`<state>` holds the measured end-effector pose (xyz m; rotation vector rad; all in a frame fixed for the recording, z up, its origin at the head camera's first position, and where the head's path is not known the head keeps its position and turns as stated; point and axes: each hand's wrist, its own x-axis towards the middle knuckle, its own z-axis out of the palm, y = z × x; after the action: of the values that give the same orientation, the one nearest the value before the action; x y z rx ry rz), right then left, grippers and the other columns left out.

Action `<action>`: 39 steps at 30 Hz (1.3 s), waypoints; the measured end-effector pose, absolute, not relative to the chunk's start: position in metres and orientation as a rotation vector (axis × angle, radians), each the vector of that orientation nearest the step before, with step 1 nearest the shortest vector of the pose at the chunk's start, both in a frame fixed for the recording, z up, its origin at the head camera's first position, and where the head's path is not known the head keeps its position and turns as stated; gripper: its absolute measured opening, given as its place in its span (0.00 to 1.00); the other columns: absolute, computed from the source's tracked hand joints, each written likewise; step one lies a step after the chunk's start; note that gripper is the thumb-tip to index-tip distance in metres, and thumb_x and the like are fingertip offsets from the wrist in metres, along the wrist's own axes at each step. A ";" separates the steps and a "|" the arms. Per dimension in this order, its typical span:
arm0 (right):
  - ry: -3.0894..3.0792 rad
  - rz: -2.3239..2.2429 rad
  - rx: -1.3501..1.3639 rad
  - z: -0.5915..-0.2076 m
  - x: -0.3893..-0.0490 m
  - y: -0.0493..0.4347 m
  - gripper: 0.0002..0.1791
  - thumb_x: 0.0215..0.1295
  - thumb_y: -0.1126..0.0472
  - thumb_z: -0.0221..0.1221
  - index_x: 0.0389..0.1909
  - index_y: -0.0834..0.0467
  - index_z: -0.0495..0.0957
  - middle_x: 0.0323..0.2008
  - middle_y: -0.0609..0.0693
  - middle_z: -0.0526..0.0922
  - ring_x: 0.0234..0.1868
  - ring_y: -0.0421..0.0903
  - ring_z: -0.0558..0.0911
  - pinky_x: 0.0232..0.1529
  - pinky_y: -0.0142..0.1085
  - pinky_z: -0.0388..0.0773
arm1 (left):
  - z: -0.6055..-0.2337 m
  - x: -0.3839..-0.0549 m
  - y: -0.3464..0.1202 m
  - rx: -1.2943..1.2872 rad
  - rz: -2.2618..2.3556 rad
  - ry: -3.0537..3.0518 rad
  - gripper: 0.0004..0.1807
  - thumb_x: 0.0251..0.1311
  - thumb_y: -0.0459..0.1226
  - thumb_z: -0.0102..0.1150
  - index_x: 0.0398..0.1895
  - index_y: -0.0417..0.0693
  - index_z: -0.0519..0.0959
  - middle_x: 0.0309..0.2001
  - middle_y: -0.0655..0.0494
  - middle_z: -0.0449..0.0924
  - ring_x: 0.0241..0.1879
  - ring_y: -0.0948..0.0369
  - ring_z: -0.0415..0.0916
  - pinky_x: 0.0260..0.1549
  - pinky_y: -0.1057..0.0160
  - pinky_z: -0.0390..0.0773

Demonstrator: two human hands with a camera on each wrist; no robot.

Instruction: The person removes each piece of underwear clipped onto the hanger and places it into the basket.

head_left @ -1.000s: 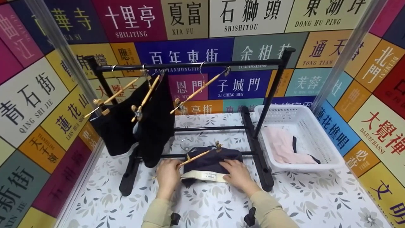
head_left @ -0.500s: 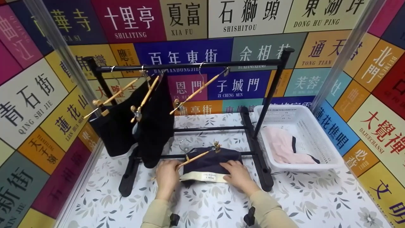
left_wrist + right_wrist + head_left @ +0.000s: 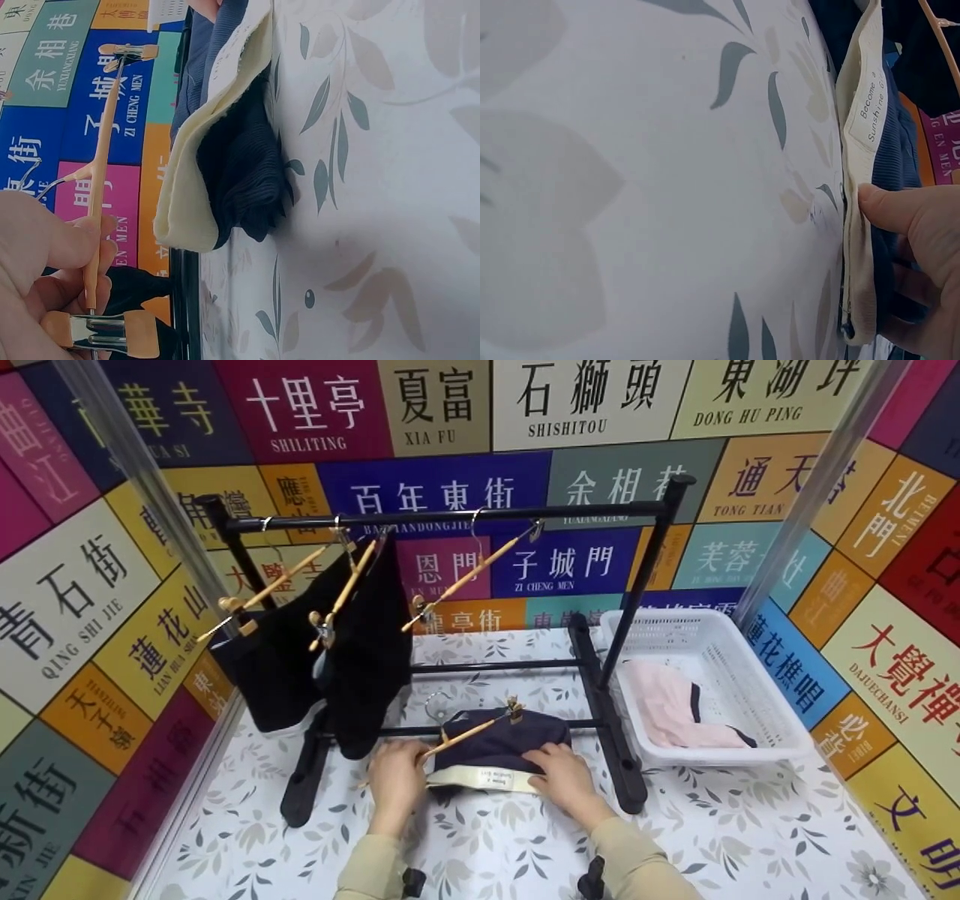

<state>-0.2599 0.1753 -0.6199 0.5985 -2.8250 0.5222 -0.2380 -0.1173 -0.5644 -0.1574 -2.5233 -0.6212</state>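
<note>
My left hand (image 3: 397,784) grips a wooden clip hanger (image 3: 98,176), thumb and fingers curled round its bar close to one metal clip (image 3: 101,334). The other clip (image 3: 129,52) is at the far end of the bar, held up above the table. Under and beyond the hanger lies a piece of navy ribbed underwear (image 3: 487,744) with a cream waistband (image 3: 491,778) and a printed label. At the right end of that waistband, my right hand (image 3: 564,780) pinches the edge, thumb on the cream band and fingers against the navy cloth, partly hidden.
A black rack (image 3: 585,512) stands behind the hands. Black garments (image 3: 367,652) hang from hangers at its left, and a bare clip hanger (image 3: 465,577) hangs further right. A white basket (image 3: 739,641) with pink underwear (image 3: 664,701) sits at the right on the floral-patterned table (image 3: 495,855).
Hardly anything differs. Both hands keep their holds on the hanger and the waistband, and the head view has shifted very slightly.
</note>
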 end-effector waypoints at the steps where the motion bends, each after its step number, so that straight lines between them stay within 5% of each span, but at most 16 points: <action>1: -2.822 0.524 0.593 -0.620 -0.260 0.175 0.21 0.55 0.57 0.70 0.52 0.51 0.83 0.41 0.51 0.80 0.44 0.56 0.77 0.40 0.53 0.75 | -0.565 -0.238 -0.117 -0.159 -0.621 -2.524 0.05 0.49 0.33 0.72 0.29 0.51 0.86 0.30 0.53 0.83 0.34 0.47 0.77 0.35 0.45 0.73; 26: -2.811 0.490 0.506 -0.626 -0.257 0.170 0.13 0.55 0.56 0.71 0.41 0.52 0.83 0.35 0.53 0.80 0.40 0.57 0.80 0.36 0.54 0.75 | -0.566 -0.236 -0.115 -0.149 -0.628 -2.531 0.06 0.48 0.31 0.72 0.27 0.50 0.84 0.30 0.53 0.83 0.34 0.48 0.78 0.34 0.45 0.73; 39: -2.678 0.763 0.440 -0.620 -0.255 0.181 0.09 0.53 0.66 0.69 0.32 0.55 0.79 0.30 0.49 0.78 0.34 0.54 0.80 0.38 0.49 0.77 | -0.564 -0.235 -0.114 -0.152 -0.657 -2.513 0.05 0.48 0.32 0.71 0.28 0.51 0.85 0.30 0.53 0.83 0.34 0.47 0.78 0.35 0.45 0.73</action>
<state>-0.2546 0.1807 -0.6197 0.4403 -2.6779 0.7632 -0.2346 -0.1143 -0.5645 -0.1525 -2.5126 -0.6570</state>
